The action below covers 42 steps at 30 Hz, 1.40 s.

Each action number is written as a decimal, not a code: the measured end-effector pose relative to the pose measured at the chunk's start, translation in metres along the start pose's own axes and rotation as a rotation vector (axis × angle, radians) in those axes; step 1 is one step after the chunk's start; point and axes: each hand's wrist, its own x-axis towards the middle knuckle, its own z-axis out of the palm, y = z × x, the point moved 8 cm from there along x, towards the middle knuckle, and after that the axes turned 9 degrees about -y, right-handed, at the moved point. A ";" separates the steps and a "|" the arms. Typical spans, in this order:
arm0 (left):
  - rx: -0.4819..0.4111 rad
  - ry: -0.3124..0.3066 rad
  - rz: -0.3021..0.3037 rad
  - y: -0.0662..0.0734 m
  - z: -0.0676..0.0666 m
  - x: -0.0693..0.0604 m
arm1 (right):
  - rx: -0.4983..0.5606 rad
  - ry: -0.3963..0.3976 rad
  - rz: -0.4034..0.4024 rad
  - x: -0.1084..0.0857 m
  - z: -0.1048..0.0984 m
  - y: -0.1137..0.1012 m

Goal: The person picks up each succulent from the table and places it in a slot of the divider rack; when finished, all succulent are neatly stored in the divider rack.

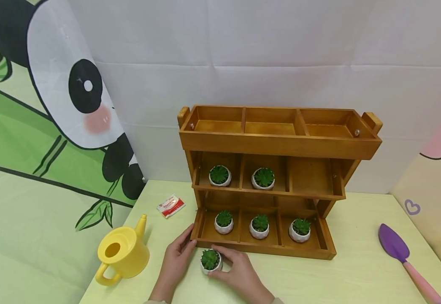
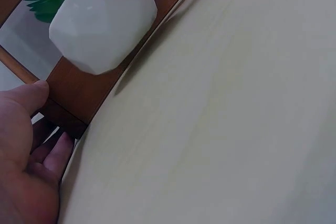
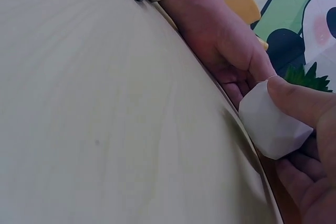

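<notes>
A small potted succulent (image 1: 209, 260) in a white faceted pot is pinched by my right hand (image 1: 242, 271) between thumb and fingers, just in front of the shelf. In the right wrist view, the thumb lies against the side of the white pot (image 3: 270, 124). My left hand (image 1: 177, 255) grips the front left corner of the three-tier wooden shelf (image 1: 281, 146). The left wrist view shows its thumb on the tray edge and the fingers round the corner. Inside the bottom tier sit three succulents, one (image 1: 224, 222) per compartment. Two more, including one (image 1: 263, 178) in the centre, occupy the middle tier.
Left of the shelf stands a yellow watering can (image 1: 124, 253), with a red and white packet (image 1: 171, 206) behind it. A purple trowel with a pink handle (image 1: 399, 249) lies at the table's right. Behind the shelf hangs a printed cloth (image 1: 266, 55).
</notes>
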 end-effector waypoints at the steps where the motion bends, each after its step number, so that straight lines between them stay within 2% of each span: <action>1: 0.003 0.001 0.001 0.000 0.000 0.000 | -0.002 0.003 0.003 -0.001 -0.001 0.000; 6: 0.019 0.003 -0.012 0.001 -0.001 -0.001 | 0.004 0.012 -0.007 -0.004 -0.008 -0.003; 15: -0.009 0.007 -0.016 0.001 0.000 -0.002 | -0.036 0.008 -0.036 -0.012 -0.020 -0.010; 28: -0.027 -0.002 -0.018 -0.001 0.000 -0.001 | -0.091 0.025 -0.025 -0.024 -0.046 -0.013; 35: -0.049 -0.003 -0.011 -0.001 0.000 -0.001 | -0.001 0.006 -0.036 -0.031 -0.060 -0.013; 42: -0.054 -0.004 0.020 -0.002 -0.001 0.000 | 0.005 0.030 -0.025 -0.039 -0.077 -0.011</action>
